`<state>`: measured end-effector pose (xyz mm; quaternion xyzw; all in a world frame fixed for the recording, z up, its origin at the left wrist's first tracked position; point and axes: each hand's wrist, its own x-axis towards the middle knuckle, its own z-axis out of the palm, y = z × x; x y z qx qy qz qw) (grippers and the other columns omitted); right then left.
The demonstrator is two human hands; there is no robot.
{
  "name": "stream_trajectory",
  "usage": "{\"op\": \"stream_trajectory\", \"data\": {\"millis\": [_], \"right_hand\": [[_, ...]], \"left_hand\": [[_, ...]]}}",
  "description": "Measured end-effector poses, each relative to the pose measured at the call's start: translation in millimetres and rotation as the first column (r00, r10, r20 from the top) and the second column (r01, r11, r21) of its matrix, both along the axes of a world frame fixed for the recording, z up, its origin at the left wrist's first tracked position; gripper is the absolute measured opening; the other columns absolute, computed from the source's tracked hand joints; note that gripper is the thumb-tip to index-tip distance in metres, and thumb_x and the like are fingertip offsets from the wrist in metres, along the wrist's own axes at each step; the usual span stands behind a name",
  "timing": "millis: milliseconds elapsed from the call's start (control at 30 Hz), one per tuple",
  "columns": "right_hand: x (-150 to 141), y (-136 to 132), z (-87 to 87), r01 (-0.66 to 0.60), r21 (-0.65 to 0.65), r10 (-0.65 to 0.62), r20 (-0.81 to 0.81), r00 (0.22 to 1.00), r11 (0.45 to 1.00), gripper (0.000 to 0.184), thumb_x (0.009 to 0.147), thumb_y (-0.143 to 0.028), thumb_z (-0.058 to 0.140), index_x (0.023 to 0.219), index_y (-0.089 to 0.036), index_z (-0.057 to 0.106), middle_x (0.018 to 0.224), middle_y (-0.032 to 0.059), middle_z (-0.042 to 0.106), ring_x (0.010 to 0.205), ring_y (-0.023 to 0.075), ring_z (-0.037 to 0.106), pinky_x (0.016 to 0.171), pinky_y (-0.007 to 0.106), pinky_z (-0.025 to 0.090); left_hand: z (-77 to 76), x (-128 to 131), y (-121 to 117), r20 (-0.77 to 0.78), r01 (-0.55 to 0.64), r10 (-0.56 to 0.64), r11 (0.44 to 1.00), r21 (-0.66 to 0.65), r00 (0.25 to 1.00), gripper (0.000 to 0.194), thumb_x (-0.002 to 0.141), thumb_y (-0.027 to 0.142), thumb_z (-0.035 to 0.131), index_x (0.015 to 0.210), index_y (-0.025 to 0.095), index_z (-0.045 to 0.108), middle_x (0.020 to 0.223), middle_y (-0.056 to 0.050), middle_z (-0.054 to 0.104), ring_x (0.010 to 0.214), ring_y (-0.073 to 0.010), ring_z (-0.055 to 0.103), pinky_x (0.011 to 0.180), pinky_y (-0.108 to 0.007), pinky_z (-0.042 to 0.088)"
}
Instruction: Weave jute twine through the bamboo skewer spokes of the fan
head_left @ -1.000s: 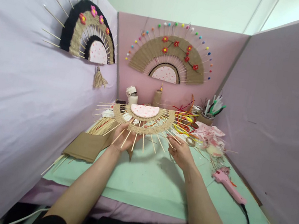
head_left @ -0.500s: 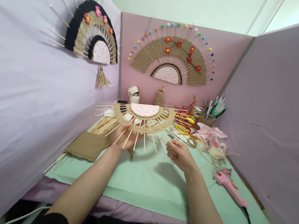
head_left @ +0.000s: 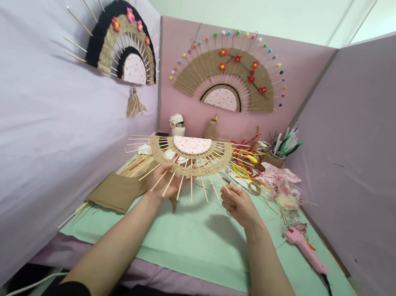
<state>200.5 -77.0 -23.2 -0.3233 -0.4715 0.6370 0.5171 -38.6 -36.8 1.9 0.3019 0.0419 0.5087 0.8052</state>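
Observation:
A half-round fan (head_left: 194,170) of thin wooden sticks, with a band of twine woven through them and a dotted pink half-disc at its centre, is held above the table, its straight edge facing away. My left hand (head_left: 165,179) supports it from beneath, thumb near the woven band and the other fingers partly hidden behind the sticks. At the fan's right side, my right hand (head_left: 238,204) is closed in a pinch at the tip of a stick. Whether those fingertips also hold twine is too small to see.
A pink glue gun (head_left: 306,250) with a black cord lies at right. Folded brown cloth (head_left: 115,192) and loose sticks (head_left: 137,165) lie at left. Behind are a twine spool (head_left: 211,129), coloured pipe cleaners (head_left: 247,162) and a tool pot (head_left: 276,157). Finished fans (head_left: 192,73) hang on the walls.

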Motion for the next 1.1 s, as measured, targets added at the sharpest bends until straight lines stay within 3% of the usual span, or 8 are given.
{"op": "stream_trajectory", "data": {"millis": [400,600,900,1100], "right_hand": [[1.0,-0.3,-0.3,0.014,-0.006,-0.014,0.014,1.000,1.000,0.026,0.068,-0.038,0.072,0.073,-0.016,0.061,0.049,-0.0098,0.019,0.043,0.0042,0.013,0.041,0.021,0.008],[0.9,-0.9,0.1,0.023,-0.018,-0.023,0.023,0.999,1.000,0.027,0.068,-0.038,0.072,0.075,-0.016,0.058,0.050,-0.0101,0.019,0.044,0.0040,0.012,0.041,0.020,0.009],[-0.3,-3.2,2.6,0.067,-0.039,-0.066,0.035,0.997,0.997,0.028,0.066,-0.036,0.073,0.070,-0.018,0.053,0.051,-0.0097,0.020,0.044,0.0042,0.011,0.040,0.021,0.008],[-0.4,-3.1,1.1,0.090,-0.053,-0.089,0.024,0.996,0.995,0.026,0.067,-0.035,0.073,0.071,-0.018,0.054,0.050,-0.0097,0.019,0.044,0.0042,0.011,0.039,0.020,0.008]], "left_hand": [[4.6,1.0,-7.0,-0.035,-0.052,0.053,0.998,0.033,0.998,0.047,0.076,0.022,0.047,0.123,0.026,0.049,0.125,-0.008,0.055,0.115,-0.0285,0.051,0.094,-0.048,0.041],[0.5,0.3,-5.3,-0.004,-0.027,0.027,0.996,0.087,1.000,0.050,0.078,0.022,0.047,0.127,0.031,0.044,0.126,-0.007,0.054,0.114,-0.0280,0.053,0.094,-0.048,0.040],[-5.3,-0.5,-2.0,-0.034,-0.085,0.087,0.995,0.044,0.996,0.049,0.079,0.023,0.047,0.127,0.029,0.044,0.127,-0.008,0.054,0.113,-0.0288,0.053,0.094,-0.050,0.039],[-4.3,-0.3,-4.9,0.014,-0.035,0.033,0.992,0.125,0.999,0.042,0.083,0.029,0.044,0.125,0.030,0.046,0.125,-0.006,0.055,0.115,-0.0302,0.050,0.094,-0.051,0.037]]}}
